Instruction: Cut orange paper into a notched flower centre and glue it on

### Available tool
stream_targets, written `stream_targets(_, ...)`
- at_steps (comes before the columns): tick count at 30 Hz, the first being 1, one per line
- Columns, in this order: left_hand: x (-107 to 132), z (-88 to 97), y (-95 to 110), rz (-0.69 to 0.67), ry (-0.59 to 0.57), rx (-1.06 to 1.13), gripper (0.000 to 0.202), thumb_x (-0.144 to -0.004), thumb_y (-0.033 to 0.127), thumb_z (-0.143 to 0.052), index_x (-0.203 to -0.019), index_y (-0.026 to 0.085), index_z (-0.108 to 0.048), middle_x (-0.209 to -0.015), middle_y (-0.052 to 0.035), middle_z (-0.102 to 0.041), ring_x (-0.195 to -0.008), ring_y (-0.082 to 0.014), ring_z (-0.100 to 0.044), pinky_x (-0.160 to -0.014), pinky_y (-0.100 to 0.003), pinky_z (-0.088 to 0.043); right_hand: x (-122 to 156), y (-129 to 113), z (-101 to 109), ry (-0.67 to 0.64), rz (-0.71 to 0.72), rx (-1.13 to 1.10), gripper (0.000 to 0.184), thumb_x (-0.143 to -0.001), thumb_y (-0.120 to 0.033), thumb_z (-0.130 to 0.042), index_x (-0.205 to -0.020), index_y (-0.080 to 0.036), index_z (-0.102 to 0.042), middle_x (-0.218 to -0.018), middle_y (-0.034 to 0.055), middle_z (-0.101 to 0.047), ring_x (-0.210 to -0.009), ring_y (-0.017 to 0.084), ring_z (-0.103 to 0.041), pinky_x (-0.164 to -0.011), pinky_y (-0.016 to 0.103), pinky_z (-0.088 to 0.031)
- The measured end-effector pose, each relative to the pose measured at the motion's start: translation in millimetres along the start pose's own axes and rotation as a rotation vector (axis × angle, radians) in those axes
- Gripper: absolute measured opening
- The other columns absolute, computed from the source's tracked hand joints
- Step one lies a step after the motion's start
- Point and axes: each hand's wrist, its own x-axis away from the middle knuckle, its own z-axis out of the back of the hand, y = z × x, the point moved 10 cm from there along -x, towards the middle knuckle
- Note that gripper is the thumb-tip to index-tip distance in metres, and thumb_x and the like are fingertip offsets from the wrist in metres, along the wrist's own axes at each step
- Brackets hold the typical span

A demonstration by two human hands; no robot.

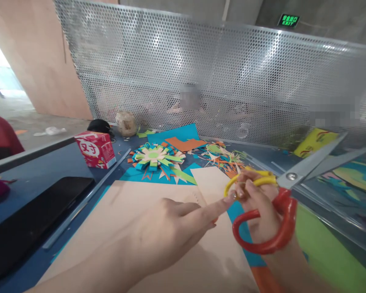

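Observation:
My right hand grips a pair of scissors with a red lower loop and a yellow upper loop. The metal blades are spread apart and point up to the right. My left hand reaches across from the left. Its index finger is stretched out, the tip touching the yellow loop by my right fingers, and the other fingers are curled in with nothing in them. Both hands hover over a large peach paper sheet on the blue table.
A layered paper flower and cut coloured scraps lie beyond the sheet, with blue paper behind. A red carton and a black flat device are at left. Green paper lies at right. A perforated metal screen closes the back.

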Motion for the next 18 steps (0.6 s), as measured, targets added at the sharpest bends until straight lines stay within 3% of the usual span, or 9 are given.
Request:
stream_targets(2,-0.1,-0.6,-4.6,0.041,-0.009,0.022,0.054,-0.085,0.015,-0.044,-0.134,0.028,-0.027,-0.083,0.0005,-0.068,-0.059,-0.0096,-0.062,-0.052,-0.017,-0.045,0.3,-0.2,-4.0,-0.027,0.008,-0.074,0.023,-0.072,-0.037,-0.062,-0.089,-0.025,-0.05,-0.079,-0.0016,-0.05,-0.068,0.014,-0.052,-0.066,0.03,-0.046)
stream_targets(5,-2.3,-2.2,-9.2,0.114,-0.033,0.136,0.05,-0.084,0.017,-0.046,-0.131,0.028,-0.033,-0.088,0.0006,-0.069,-0.065,-0.0107,-0.063,-0.055,-0.019,-0.047,10.1,-6.2,-24.2,-0.187,0.039,-0.031,0.023,-0.072,-0.034,-0.064,-0.09,-0.026,-0.052,-0.082,-0.0006,-0.054,-0.076,0.015,-0.055,-0.07,0.028,-0.048)
stream_targets(8,-3.0,-0.2,-25.3,0.327,0.011,0.385,0.031,-0.084,0.018,-0.046,-0.115,0.022,-0.049,-0.084,-0.0016,-0.069,-0.062,-0.0097,-0.063,-0.051,-0.018,-0.046,20.7,-8.5,-36.2,-0.294,0.054,0.072,0.017,-0.076,-0.028,-0.061,-0.09,-0.025,-0.053,-0.085,0.0005,-0.056,-0.077,0.014,-0.055,-0.072,0.026,-0.048)
stream_targets(10,-1.5,-1.8,-34.5,0.455,0.039,0.566,0.027,-0.083,0.019,-0.047,-0.11,0.02,-0.049,-0.081,-0.0029,-0.067,-0.058,-0.0093,-0.062,-0.047,-0.017,-0.045,23.7,-9.0,-38.1,-0.327,0.064,0.087,0.013,-0.077,-0.026,-0.059,-0.089,-0.026,-0.053,-0.086,-0.0002,-0.056,-0.075,0.013,-0.054,-0.07,0.025,-0.048)
stream_targets(14,-3.7,-11.6,-31.2,0.475,-0.029,0.796,0.042,-0.077,0.016,-0.055,-0.117,0.021,-0.041,-0.081,-0.0025,-0.066,-0.056,-0.0102,-0.062,-0.047,-0.018,-0.045,26.0,0.9,-43.1,-0.414,-0.005,0.118,0.009,-0.074,-0.022,-0.061,-0.078,-0.025,-0.054,-0.077,-0.0012,-0.055,-0.078,0.016,-0.055,-0.066,0.026,-0.049)
stream_targets(18,-0.9,-18.2,-35.6,0.565,-0.043,0.925,0.044,-0.075,0.02,-0.06,-0.116,0.022,-0.043,-0.071,0.0003,-0.062,-0.055,-0.0108,-0.061,-0.044,-0.017,-0.045,27.0,4.5,-42.4,-0.399,-0.038,0.174,0.006,-0.074,-0.021,-0.06,-0.077,-0.026,-0.056,-0.075,-0.001,-0.057,-0.077,0.016,-0.057,-0.064,0.026,-0.05)
